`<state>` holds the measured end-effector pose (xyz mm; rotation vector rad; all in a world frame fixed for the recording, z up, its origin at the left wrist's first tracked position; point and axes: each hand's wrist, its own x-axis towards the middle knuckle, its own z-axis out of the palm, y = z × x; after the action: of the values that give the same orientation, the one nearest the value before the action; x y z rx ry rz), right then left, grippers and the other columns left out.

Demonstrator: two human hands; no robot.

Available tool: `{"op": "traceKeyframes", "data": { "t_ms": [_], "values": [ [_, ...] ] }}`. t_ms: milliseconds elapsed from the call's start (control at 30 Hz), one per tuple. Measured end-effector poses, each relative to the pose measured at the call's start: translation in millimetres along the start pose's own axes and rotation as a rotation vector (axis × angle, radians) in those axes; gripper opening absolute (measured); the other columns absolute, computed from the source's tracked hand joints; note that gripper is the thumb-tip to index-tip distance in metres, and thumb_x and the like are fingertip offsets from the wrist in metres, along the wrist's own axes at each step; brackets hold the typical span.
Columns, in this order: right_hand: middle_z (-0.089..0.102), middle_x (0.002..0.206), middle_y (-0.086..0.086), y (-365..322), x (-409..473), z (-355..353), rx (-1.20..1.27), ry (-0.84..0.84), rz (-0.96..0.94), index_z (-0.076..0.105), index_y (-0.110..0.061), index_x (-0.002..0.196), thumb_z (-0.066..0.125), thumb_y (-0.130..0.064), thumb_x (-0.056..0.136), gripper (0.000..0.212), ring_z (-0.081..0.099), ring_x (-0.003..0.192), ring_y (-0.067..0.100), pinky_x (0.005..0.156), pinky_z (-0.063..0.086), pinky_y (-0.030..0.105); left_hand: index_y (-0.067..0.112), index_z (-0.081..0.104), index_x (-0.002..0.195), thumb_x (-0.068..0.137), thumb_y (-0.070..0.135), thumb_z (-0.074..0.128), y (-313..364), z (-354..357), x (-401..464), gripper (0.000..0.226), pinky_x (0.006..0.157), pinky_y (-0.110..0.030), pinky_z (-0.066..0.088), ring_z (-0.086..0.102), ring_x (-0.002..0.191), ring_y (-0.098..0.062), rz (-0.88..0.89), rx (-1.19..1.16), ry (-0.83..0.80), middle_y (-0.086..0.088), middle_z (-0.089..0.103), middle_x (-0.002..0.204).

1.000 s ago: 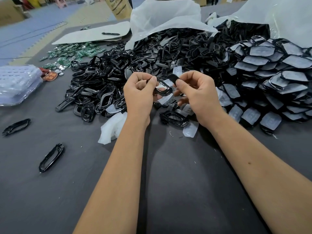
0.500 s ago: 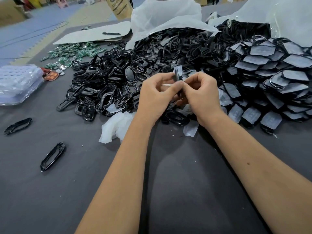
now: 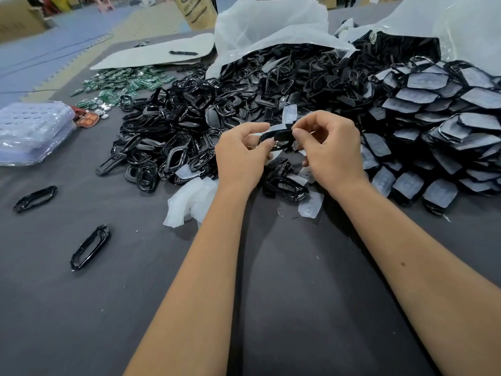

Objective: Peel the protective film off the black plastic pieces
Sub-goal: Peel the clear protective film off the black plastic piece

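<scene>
Two bare hands were up over a dark grey table (image 3: 271,308). The left hand (image 3: 241,156) had its fingers curled round a shiny black plastic ring-shaped piece (image 3: 276,137) and pinched it by its left end. The right hand (image 3: 332,147) pinched the other end of the same piece with thumb and first finger. A thin clear film strip (image 3: 289,115) stuck up just above the piece, next to the right thumb. I could not tell if the film was fully off the piece.

The piece was held in the air between the hands, just above the near edge of a big heap of black plastic frames (image 3: 189,126). To the right lay a pile of flat black pieces with cloudy film on them (image 3: 433,118), stacked like fish scales. Behind the piles sat two big white plastic bags (image 3: 271,25), open, with black parts spilling out.

Under the hands lay one black oval frame (image 3: 286,187), with loose bits of peeled clear film (image 3: 189,202) beside it on the table. Two long thin black loops (image 3: 90,246) lay apart on the left. Farther left was a stack of clear plastic trays (image 3: 32,134), and behind it some small green circuit boards (image 3: 122,82). A pale flat board with a black pen on it (image 3: 162,54) lay at the back.
</scene>
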<state>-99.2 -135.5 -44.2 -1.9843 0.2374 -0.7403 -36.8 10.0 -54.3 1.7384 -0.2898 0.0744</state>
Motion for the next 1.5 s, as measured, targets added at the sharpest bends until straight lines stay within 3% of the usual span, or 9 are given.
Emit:
{"op": "traceKeyframes", "data": {
  "t_ms": [233, 467, 700, 900, 1067, 1200, 1300, 1367, 1500],
  "values": [
    [0.071, 0.074, -0.012, -4, 0, -4, -0.077, 0.009, -0.078, 0.081, -0.015, 0.091, 0.077, -0.013, 0.091, 0.004, 0.065, 0.062, 0.003, 0.068, 0.055, 0.021, 0.014, 0.079, 0.099, 0.104, 0.002, 0.054, 5, 3, -1, 0.028, 0.073, -0.029, 0.063, 0.074, 0.069, -0.021, -0.137, -0.222, -0.087, -0.007, 0.078, 0.084],
    [0.073, 0.075, -0.011, -7, -1, -4, -0.104, 0.013, -0.094, 0.082, -0.015, 0.089, 0.082, -0.016, 0.088, 0.001, 0.067, 0.065, 0.001, 0.069, 0.056, 0.018, 0.001, 0.076, 0.112, 0.107, 0.003, 0.049, 11, 4, -3, 0.027, 0.075, -0.025, 0.063, 0.073, 0.073, -0.020, -0.160, -0.319, -0.142, -0.020, 0.077, 0.106],
    [0.072, 0.074, -0.011, -8, -1, -3, -0.140, 0.086, -0.075, 0.080, -0.017, 0.086, 0.083, -0.017, 0.085, 0.002, 0.069, 0.070, 0.001, 0.071, 0.056, 0.016, 0.006, 0.076, 0.109, 0.094, -0.003, 0.069, 5, 8, -6, 0.019, 0.064, -0.019, 0.054, 0.068, 0.065, -0.010, -0.047, -0.255, -0.166, -0.005, 0.078, 0.084],
    [0.072, 0.076, -0.010, -6, 0, -6, -0.150, 0.045, -0.044, 0.079, -0.017, 0.086, 0.082, -0.015, 0.086, 0.003, 0.068, 0.070, 0.001, 0.071, 0.057, 0.018, 0.004, 0.077, 0.105, 0.090, -0.004, 0.074, 4, 11, -8, 0.018, 0.062, -0.019, 0.054, 0.067, 0.066, -0.011, -0.058, -0.292, -0.144, -0.011, 0.075, 0.084],
    [0.072, 0.075, -0.008, -5, 0, -6, -0.122, 0.034, -0.013, 0.079, -0.015, 0.086, 0.082, -0.015, 0.086, 0.003, 0.070, 0.068, 0.007, 0.071, 0.062, 0.033, 0.002, 0.076, 0.104, 0.091, -0.001, 0.075, 6, 12, -9, 0.013, 0.060, -0.018, 0.054, 0.068, 0.065, -0.010, -0.109, -0.355, -0.124, -0.007, 0.077, 0.082],
    [0.072, 0.077, -0.009, -6, -1, -6, -0.106, 0.069, -0.022, 0.077, -0.017, 0.088, 0.084, -0.021, 0.084, 0.010, 0.069, 0.070, 0.006, 0.073, 0.060, 0.030, 0.000, 0.075, 0.105, 0.091, -0.006, 0.073, 7, 11, -9, 0.015, 0.059, -0.019, 0.052, 0.065, 0.061, -0.014, -0.125, -0.370, -0.135, -0.007, 0.075, 0.079],
    [0.072, 0.081, -0.004, -5, 0, -9, -0.037, 0.056, 0.064, 0.073, -0.015, 0.099, 0.085, -0.026, 0.085, 0.021, 0.071, 0.068, 0.013, 0.066, 0.061, 0.035, 0.004, 0.075, 0.104, 0.092, -0.006, 0.070, 10, 8, -8, 0.016, 0.059, -0.018, 0.051, 0.063, 0.060, -0.012, -0.148, -0.419, -0.150, -0.005, 0.074, 0.078],
    [0.075, 0.076, 0.002, -5, 1, -9, 0.098, -0.039, 0.129, 0.074, -0.010, 0.098, 0.081, -0.019, 0.090, 0.014, 0.073, 0.062, 0.018, 0.059, 0.063, 0.040, 0.005, 0.075, 0.104, 0.094, -0.005, 0.070, 12, 6, -7, 0.015, 0.060, -0.017, 0.051, 0.063, 0.062, -0.011, -0.170, -0.438, -0.160, -0.003, 0.073, 0.077],
    [0.072, 0.064, 0.003, -3, 3, -11, 0.179, -0.068, 0.173, 0.073, -0.005, 0.090, 0.080, -0.010, 0.090, 0.009, 0.069, 0.051, 0.017, 0.050, 0.056, 0.030, 0.002, 0.074, 0.107, 0.094, -0.003, 0.070, 13, 10, -10, 0.015, 0.060, -0.017, 0.051, 0.062, 0.062, -0.011, -0.209, -0.444, -0.154, -0.004, 0.070, 0.077]
  ]
}}
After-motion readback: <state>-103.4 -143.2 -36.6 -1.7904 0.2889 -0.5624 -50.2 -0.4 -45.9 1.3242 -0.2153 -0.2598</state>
